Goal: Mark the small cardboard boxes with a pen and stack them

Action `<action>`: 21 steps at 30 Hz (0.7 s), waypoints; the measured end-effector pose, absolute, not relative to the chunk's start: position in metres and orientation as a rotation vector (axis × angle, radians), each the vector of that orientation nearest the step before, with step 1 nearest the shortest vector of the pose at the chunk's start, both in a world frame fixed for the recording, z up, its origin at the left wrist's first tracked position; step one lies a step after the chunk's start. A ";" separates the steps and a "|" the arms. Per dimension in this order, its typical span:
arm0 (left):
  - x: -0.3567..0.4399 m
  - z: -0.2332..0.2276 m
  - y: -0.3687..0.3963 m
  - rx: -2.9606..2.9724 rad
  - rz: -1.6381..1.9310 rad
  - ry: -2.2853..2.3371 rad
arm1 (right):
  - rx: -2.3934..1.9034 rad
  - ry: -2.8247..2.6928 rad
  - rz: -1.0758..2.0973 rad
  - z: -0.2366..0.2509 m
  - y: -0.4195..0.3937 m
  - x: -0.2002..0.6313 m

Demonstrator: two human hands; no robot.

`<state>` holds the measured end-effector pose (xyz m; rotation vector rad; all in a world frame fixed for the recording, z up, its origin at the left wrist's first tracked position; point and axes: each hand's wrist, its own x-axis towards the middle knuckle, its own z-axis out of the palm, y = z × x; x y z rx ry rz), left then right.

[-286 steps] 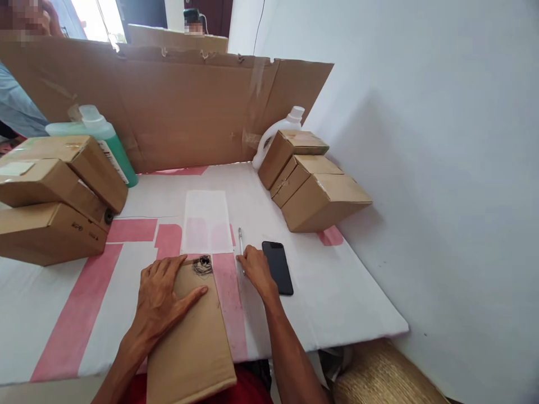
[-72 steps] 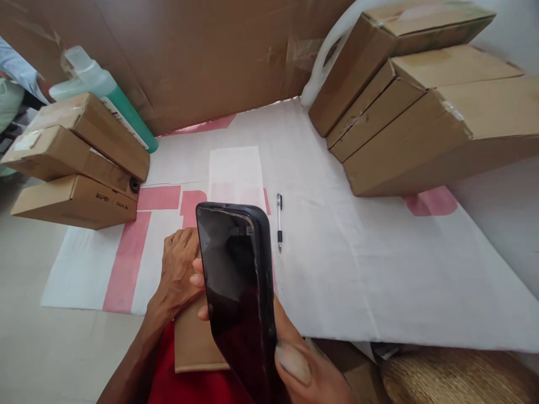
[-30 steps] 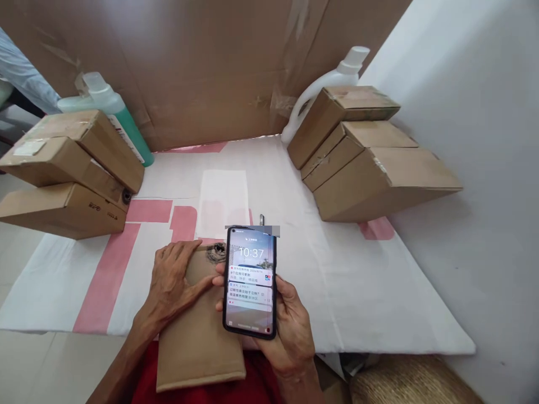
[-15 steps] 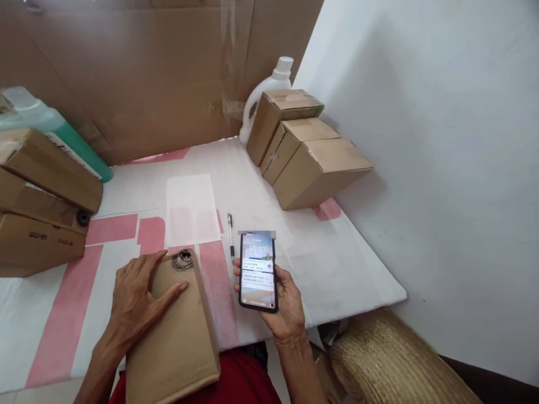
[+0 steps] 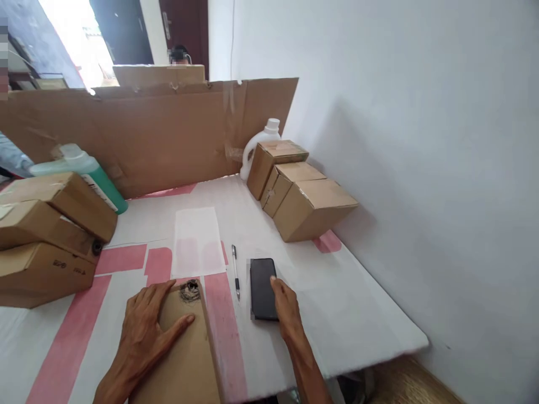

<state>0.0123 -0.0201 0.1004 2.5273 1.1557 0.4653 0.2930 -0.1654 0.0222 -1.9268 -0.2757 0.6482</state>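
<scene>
Left hand presses cardboard box; right hand touches phone.

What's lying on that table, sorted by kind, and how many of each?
Cardboard boxes: 7 (left stack, right stack, flat box under left hand)
Bottles: 2 (green, white)
Pen: 1
Phone: 1
Total: 11

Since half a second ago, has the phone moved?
Yes. The phone has come down out of the right hand and lies flat on the white cover, screen dark, just right of the pen, hand resting at its edge.
</scene>
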 end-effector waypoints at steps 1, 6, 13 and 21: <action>0.012 0.101 -0.021 2.507 0.465 1.157 | -1.960 -0.284 0.616 0.021 -0.166 0.295; 0.004 0.107 -0.024 2.250 0.509 1.143 | -2.131 -0.384 0.562 0.017 -0.168 0.300; -0.041 0.081 -0.028 1.857 0.834 1.280 | -2.404 -0.729 0.297 0.002 -0.181 0.309; -0.065 0.018 -0.099 1.534 0.925 1.178 | -1.801 -1.539 0.525 -0.029 -0.225 0.221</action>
